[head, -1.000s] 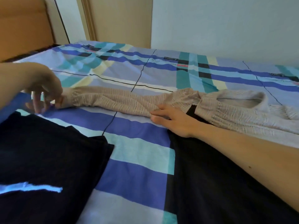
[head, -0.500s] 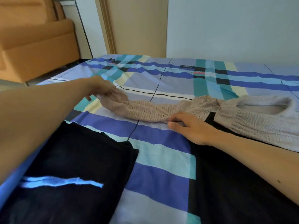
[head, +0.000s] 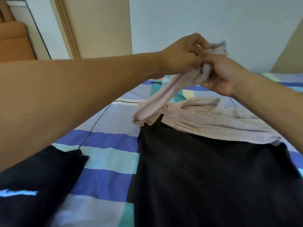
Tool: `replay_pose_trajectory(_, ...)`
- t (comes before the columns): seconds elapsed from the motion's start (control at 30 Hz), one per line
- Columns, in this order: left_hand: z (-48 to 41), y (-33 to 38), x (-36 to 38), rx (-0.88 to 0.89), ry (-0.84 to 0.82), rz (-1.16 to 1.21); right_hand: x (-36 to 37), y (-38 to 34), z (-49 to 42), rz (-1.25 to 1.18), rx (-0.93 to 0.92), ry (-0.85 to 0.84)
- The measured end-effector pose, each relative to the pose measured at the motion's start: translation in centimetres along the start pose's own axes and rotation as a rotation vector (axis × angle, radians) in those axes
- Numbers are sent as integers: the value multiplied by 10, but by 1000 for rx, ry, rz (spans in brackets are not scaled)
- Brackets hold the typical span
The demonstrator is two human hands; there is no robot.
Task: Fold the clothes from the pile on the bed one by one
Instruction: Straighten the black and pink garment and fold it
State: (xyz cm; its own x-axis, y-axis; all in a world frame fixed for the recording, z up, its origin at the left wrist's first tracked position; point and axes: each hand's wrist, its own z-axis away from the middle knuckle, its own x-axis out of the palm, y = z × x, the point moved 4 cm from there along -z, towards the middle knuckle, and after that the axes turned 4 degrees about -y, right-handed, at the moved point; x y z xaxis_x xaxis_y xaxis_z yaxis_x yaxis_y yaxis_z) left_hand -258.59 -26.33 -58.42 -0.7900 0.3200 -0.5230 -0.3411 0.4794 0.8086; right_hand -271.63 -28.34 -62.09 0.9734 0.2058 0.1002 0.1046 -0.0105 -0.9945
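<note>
While the left hand [head: 182, 53] and right hand [head: 224, 74] pinch the beige top's sleeve [head: 164, 95] at upper centre, above its body on the bed [head: 111, 161], a loosened grip could drop it twisted.

Beige door [head: 98, 27], pale wall [head: 205, 18], orange sofa [head: 14, 45] perhaps.
</note>
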Motion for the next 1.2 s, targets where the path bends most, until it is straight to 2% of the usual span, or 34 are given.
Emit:
replay_pose_trajectory(0.03, -8, 1, 9, 27, 37, -1, -32, -1, 4, -4, -6, 87)
replay_pose_trajectory(0.1, -17, -11, 20, 29, 108, -162, -89, 5, 16, -19, 5, 200)
replay_pose_trajectory(0.13, -19, -26, 30, -31, 85, -306, -117, 14, 24, -10, 37, 238)
replay_pose_trajectory(0.2, -12, -71, 55, -210, -77, -588, -167, 43, 43, 96, 164, 347)
replay_pose_trajectory(0.27, 6, -117, 83, -317, -269, -752, -214, 85, 69, 321, 354, 476)
replay_pose_trajectory(0.33, 21, -148, 103, -336, -380, -830, -256, 116, 86, 673, 454, 599)
replay_pose_trajectory(0.37, 26, -158, 105, -346, -377, -833, -269, 124, 90, 824, 441, 638)
replay_pose_trajectory(0.43, 24, -168, 99, -353, -261, -807, -280, 126, 84, 961, 324, 675)
replay_pose_trajectory(0.5, 9, -174, 91, -319, -146, -865, -273, 118, 63, 1003, 179, 587)
replay_pose_trajectory(0.53, 0, -176, 88, -320, -119, -921, -264, 116, 47, 1045, 157, 472)
replay_pose_trajectory(0.63, -24, -196, 76, -466, -136, -1034, -241, 120, 4, 1386, 272, 86)
replay_pose_trajectory(0.73, -40, -223, 64, -641, -168, -995, -241, 128, -26, 1666, 383, -69)
replay_pose_trajectory(0.8, -46, -235, 63, -718, -244, -921, -244, 137, -35, 1644, 496, -177)
replay_pose_trajectory(0.87, -49, -240, 64, -701, -293, -880, -246, 147, -38, 1548, 570, -231)
replay_pose_trajectory(0.93, -50, -236, 65, -636, -327, -850, -241, 149, -41, 1489, 515, -234)
replay_pose_trajectory(1.03, -44, -216, 67, -607, -525, -652, -219, 139, -36, 1382, 501, -381)
replay_pose_trajectory(1.1, -36, -203, 65, -656, -674, -505, -209, 132, -26, 1298, 585, -532)
replay_pose_trajectory(1.13, -35, -200, 61, -681, -688, -495, -206, 129, -23, 1242, 651, -577)
replay_pose_trajectory(1.2, -47, -195, 48, -690, -512, -649, -203, 122, -27, 1220, 713, -529)
